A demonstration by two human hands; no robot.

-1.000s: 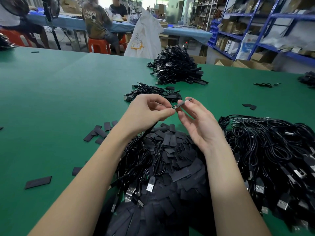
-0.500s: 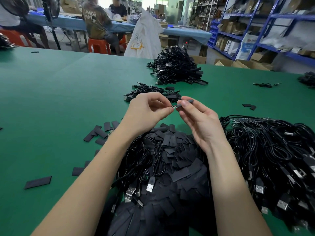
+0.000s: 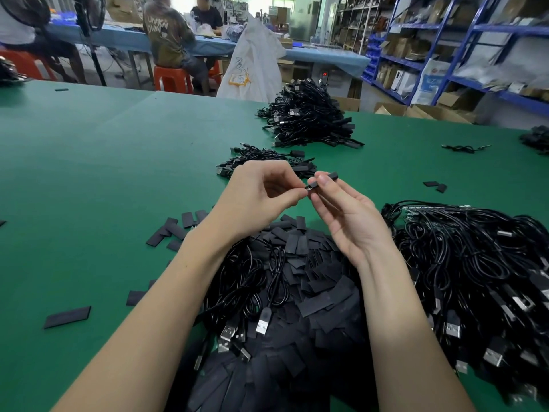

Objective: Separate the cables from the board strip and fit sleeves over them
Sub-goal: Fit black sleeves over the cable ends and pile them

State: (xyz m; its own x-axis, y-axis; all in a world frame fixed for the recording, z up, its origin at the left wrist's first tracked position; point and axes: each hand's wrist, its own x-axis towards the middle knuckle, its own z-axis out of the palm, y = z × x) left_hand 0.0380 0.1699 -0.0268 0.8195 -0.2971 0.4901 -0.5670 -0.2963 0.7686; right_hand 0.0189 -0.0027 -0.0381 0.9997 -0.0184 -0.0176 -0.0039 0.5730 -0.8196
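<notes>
Fingertips of the left hand [image 3: 261, 194] pinch a thin black cable end [image 3: 310, 188]; the right hand [image 3: 346, 215] pinches a short black tubular sleeve [image 3: 328, 176] over it.

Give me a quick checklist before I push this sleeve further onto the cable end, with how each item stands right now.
1. Sleeve held: ok, pinched by right hand.
2. Cable end held: ok, pinched by left hand.
3. Sleeve lined up with cable end: ok, the two meet between the fingertips.
4. Cable end inside the sleeve mouth: cannot tell, the fingers hide it.
5. Cable free of the board strip: cannot tell, it runs down into the pile.
6. Spare sleeves nearby: ok, heap lies below the hands.
</notes>
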